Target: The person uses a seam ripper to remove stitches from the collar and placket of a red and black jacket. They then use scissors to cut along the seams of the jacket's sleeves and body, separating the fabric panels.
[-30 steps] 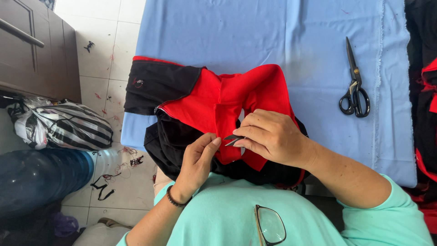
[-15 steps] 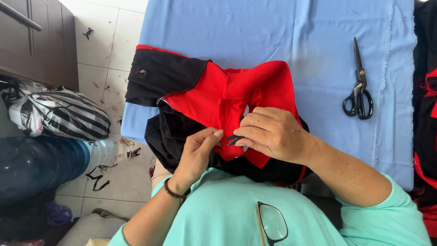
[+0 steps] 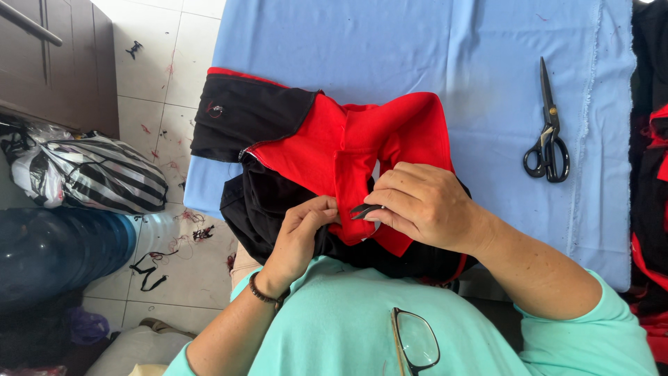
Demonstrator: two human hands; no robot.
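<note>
A red and black garment point(image 3: 334, 150) lies folded at the near edge of a table covered in light blue cloth point(image 3: 417, 49). My left hand point(image 3: 303, 233) pinches the red placket of the garment near its lower end. My right hand point(image 3: 424, 205) rests on the same red strip and grips a small dark thread snipper point(image 3: 363, 210), its tip pointing left toward my left fingers. Both hands nearly touch over the fabric.
Black-handled scissors point(image 3: 548, 132) lie on the blue cloth to the right. More red and black garments point(image 3: 650, 181) are stacked at the right edge. On the tiled floor at left are a striped bag point(image 3: 104, 174), a blue water jug point(image 3: 62, 251) and thread scraps. Glasses point(image 3: 416, 341) hang on my shirt.
My left hand has closed in on the red strip, its fingers now pinching the fabric right beside the snipper. My right hand has stayed in place.
</note>
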